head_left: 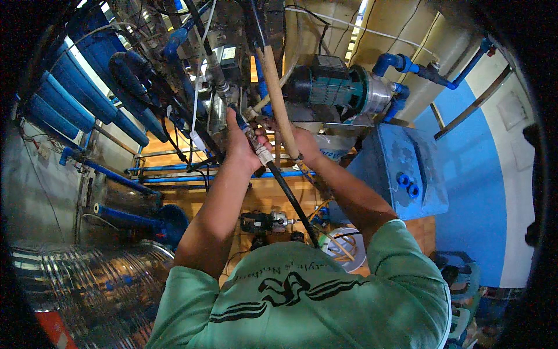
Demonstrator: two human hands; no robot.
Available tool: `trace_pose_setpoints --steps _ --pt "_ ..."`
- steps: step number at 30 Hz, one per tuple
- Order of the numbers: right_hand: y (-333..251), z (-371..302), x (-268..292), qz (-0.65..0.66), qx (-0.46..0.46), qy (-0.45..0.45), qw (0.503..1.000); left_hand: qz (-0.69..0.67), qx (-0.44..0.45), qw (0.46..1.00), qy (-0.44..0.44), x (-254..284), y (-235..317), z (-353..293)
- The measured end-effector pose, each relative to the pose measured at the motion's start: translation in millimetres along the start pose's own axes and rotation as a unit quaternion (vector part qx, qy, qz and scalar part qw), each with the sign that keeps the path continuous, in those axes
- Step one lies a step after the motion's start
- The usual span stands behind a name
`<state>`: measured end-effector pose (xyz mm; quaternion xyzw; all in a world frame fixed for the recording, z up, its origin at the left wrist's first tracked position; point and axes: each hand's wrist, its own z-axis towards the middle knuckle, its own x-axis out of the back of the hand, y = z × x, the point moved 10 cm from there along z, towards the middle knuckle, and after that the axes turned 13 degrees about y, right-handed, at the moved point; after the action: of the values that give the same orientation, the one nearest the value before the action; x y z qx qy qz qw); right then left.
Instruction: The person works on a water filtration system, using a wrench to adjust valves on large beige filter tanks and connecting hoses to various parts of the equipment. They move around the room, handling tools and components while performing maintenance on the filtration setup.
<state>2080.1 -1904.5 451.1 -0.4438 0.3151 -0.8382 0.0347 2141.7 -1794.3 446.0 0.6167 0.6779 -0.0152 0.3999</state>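
Observation:
My left hand (pixel 242 145) is closed around a pale-wrapped hose fitting (pixel 263 152), thumb pointing up along it. A black hose (pixel 293 200) runs from the fitting's lower end down toward my chest. Beside it, my right hand (pixel 303 144) reaches in from the right with curled fingers close to the upper part of the fitting. A tan pipe (pixel 278 99) slants down in front of that hand and covers part of it, so what its fingers grip is hidden. Metal pipework (pixel 220 81) rises just above my left thumb.
A teal motor pump (pixel 331 86) stands ahead to the right, above a blue tank (pixel 395 168). Blue pipes (pixel 168 168) cross low on the left. A white bucket (pixel 344 264) and a small machine (pixel 266 222) sit on the floor near me. A wrapped shiny cylinder (pixel 87 285) is at lower left.

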Motion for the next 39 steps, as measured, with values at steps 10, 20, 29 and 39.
trace_pose_setpoints --steps 10,20,29,39 --pt "-19.0 24.3 -38.6 0.321 -0.098 -0.049 0.941 0.016 -0.082 0.996 -0.032 -4.8 8.7 2.1" --pt "9.7 24.3 -67.3 0.159 -0.012 -0.098 0.982 0.05 -0.104 0.992 0.044 0.0 10.4 5.9" --pt "-75.3 -0.3 12.4 0.259 -0.104 -0.276 0.92 0.057 -0.155 0.985 0.044 -1.2 20.1 15.3" --pt "-33.7 -26.6 -9.7 0.297 -0.156 -0.252 0.908 0.053 -0.121 0.988 0.077 10.7 34.1 11.8"
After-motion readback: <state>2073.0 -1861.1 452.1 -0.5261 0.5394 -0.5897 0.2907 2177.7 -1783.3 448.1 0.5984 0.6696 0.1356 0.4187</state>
